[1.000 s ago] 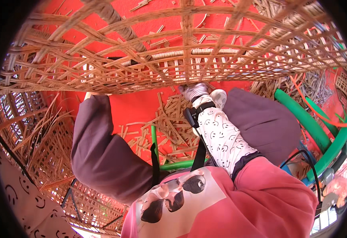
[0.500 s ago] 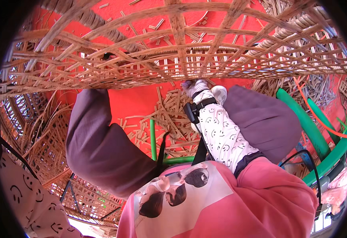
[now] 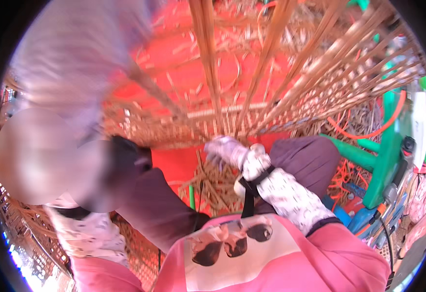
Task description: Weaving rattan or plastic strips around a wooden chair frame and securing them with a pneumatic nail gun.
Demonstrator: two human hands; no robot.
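Note:
A woven basket (image 3: pixel 205 34) of brown cane strips, with open lattice sides, spans the upper part of the view before my knees. My right hand (image 3: pixel 227 150), in a pale purple-grey striped glove, is at its near edge; the fingers look bent against the weave, partly blurred. Very close and large, my left hand (image 3: pixel 84 53) covers the upper left in a similar grey-purple glove. Motion smears its fingers, and a blurred round patch hides part of it. Whether it holds anything is hidden.
Cut cane scraps (image 3: pixel 217 190) litter the red floor (image 3: pixel 171 163) between my legs. At the right stand a green plastic frame (image 3: pixel 381 170) and a curved orange strip (image 3: pixel 369 132). Blue-handled tools (image 3: pixel 364 219) lie below it. More wickerwork lines the lower left.
My left hand has risen from outside the view into the upper left, its forearm now at lower left. The basket and my right hand appear lower, and the right hand has shifted slightly left.

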